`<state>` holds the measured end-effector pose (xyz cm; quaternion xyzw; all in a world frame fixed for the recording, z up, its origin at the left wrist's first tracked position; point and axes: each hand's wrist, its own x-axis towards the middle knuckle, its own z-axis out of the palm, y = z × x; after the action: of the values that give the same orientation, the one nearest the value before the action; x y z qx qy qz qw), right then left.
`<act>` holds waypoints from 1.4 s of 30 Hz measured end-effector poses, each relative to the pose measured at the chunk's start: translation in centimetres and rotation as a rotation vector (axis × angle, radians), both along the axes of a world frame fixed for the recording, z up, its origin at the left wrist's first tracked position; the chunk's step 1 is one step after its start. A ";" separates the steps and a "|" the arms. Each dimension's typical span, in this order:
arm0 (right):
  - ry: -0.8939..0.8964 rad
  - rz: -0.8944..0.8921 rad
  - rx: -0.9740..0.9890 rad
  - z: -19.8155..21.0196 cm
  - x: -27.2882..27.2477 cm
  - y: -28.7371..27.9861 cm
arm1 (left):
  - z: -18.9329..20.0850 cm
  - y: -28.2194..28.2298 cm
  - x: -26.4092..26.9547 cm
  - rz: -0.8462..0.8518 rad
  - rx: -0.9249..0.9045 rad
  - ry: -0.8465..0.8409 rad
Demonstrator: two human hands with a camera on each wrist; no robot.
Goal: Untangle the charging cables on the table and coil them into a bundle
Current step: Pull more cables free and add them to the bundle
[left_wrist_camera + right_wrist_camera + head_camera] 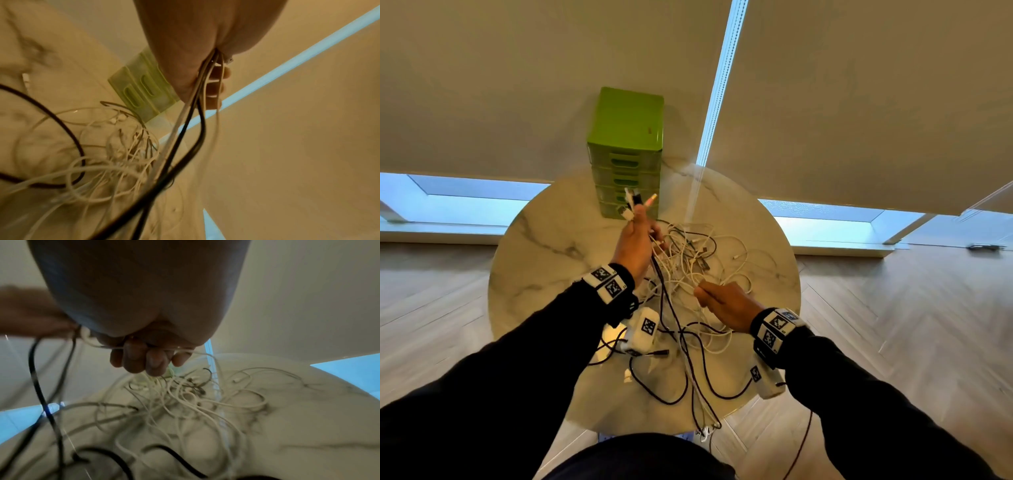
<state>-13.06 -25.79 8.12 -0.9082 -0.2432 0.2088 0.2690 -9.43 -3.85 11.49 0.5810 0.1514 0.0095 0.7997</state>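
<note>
Several plug ends (635,202) sit gathered in my left hand (635,245), my right hand (726,305) pinches one white cable (205,353), most cables (695,260) remain tangled on the bench (544,246).

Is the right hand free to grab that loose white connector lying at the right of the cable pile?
Probably not yet: the right hand already pinches a white cable, though nothing blocks the loose white connector.

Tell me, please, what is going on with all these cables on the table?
A person is sorting a tangle of charging cables on a round marble table. The left hand grips several cable ends, plugs sticking up, in front of a green drawer unit. The right hand pinches a white cable. Most still lie tangled, nothing coiled yet.
</note>
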 end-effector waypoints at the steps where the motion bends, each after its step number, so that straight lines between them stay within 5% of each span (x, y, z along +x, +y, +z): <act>1: -0.012 0.035 -0.079 -1.0 -0.1 -0.8 | 0.6 0.6 0.4 0.023 -0.102 -0.007; 4: -0.001 0.053 -0.236 -3.4 0.1 -3.1 | 2.2 2.7 1.8 0.067 -0.219 -0.021; 7: 0.046 -0.088 -0.202 -4.0 1.8 -3.7 | 2.5 3.3 2.3 0.019 -0.090 -0.030; 13: -0.076 -0.392 0.170 0.0 5.0 1.6 | -0.5 -0.4 0.2 -0.218 0.231 0.088; 21: -0.065 -0.217 0.271 3.5 2.8 6.7 | -2.1 -2.2 0.1 -0.134 0.229 0.177; 26: 0.017 0.065 0.151 0.6 1.7 4.7 | 0.3 -2.7 0.8 0.057 -0.154 0.143; 30: 0.189 0.033 0.122 -1.3 1.3 1.3 | 1.9 -1.3 1.6 0.081 -0.326 0.093; 36: 0.259 -0.125 0.018 -1.9 3.4 -3.4 | 3.7 0.6 2.3 0.091 -0.133 -0.024; 42: 0.015 -0.382 0.098 1.5 7.6 -0.1 | 1.7 -2.0 0.2 -0.165 0.454 -0.021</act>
<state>-5.43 -25.90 9.66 -0.9221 -0.0743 0.1486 0.3495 -9.25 -5.88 13.17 0.7560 0.0893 -0.0159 0.6483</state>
